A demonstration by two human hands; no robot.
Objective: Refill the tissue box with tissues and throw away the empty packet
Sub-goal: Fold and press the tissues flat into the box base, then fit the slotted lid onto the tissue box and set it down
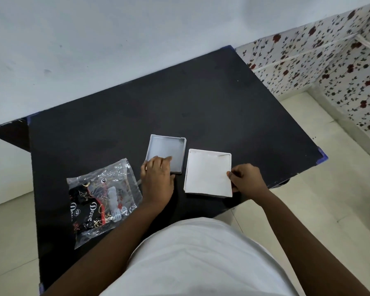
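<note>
A square tissue box [224,155] lies on the black table [179,107], filled with a flat stack of white tissues [207,174]. My right hand [247,179] pinches the stack's right edge with thumb and fingers. Left of the box lies its grey lid [168,147], hollow side up. My left hand [157,175] grips the lid's near left corner, fingers over its rim. An empty clear plastic packet [103,199] with black and red "Dove" print lies crumpled at the table's left front, just left of my left wrist.
The table stands against a white wall [94,50]. A wall with red flower print [340,67] rises at the right. Pale floor tiles [308,210] surround the table. My white shirt [201,257] fills the bottom of the view.
</note>
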